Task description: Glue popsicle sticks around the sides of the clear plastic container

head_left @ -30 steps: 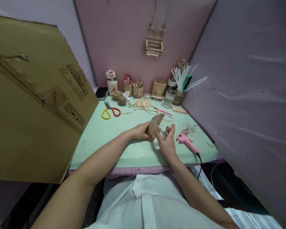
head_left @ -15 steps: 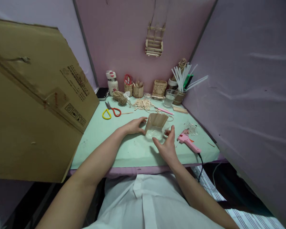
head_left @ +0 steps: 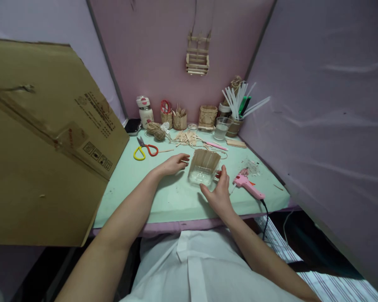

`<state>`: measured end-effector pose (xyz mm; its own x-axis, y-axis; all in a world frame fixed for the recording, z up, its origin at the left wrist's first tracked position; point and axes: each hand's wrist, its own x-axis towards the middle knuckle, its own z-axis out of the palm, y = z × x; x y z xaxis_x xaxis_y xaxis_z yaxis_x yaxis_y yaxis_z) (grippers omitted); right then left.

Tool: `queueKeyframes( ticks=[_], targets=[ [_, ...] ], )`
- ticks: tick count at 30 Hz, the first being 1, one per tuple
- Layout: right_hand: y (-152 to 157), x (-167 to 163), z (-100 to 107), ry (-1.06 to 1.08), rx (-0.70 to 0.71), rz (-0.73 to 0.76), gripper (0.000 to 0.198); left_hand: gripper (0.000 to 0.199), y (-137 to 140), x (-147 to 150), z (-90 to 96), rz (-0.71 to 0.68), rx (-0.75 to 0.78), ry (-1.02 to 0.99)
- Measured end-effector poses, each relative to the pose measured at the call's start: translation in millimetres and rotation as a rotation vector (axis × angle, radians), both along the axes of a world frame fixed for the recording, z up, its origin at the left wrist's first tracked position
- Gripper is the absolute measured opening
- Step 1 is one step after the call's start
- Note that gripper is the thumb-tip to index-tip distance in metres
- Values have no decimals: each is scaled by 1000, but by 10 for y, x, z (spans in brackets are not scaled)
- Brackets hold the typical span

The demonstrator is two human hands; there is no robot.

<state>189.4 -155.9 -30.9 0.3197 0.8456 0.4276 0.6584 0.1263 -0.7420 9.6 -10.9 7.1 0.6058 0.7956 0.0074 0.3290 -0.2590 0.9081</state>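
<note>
A small clear plastic box stands on the table near the middle, with a row of wooden craft sticks upright along its far side. My left hand is just left of it, fingers stretched and apart, holding nothing. At the box's near right corner is my right hand, thumb and fingers spread. Its thumb is by the front wall and its fingertips are by the right side; whether they touch the plastic I cannot tell. A pink hot glue gun lies right of this hand.
Scissors, a ball of twine, loose sticks and a pink pen-like tool lie farther back. A cup of water and a pot of glue sticks stand at back right. A large cardboard sheet leans at left.
My left hand has drawn back from the box's left side, leaving a small gap. The box has turned slightly, and my right hand's fingers are closer to its right side. The view has shifted a little.
</note>
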Motion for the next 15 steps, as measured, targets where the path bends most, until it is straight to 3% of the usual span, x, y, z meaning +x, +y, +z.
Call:
queueKeyframes(
  ticks=[5,7,10,15],
  targets=[
    [-46,10,65,13,100,-22,85,22,-6,-12,-6,62,24,78],
    [-70,60,195,-11,211,-33,64,19,-12,-16,1,56,56,129],
    [-49,180,525,-154,295,21,21,30,-31,-3,25,21,82,118],
    [286,301,1072,-473,-6,322,19,35,-43,55,-13,86,-13,-78]
  ],
)
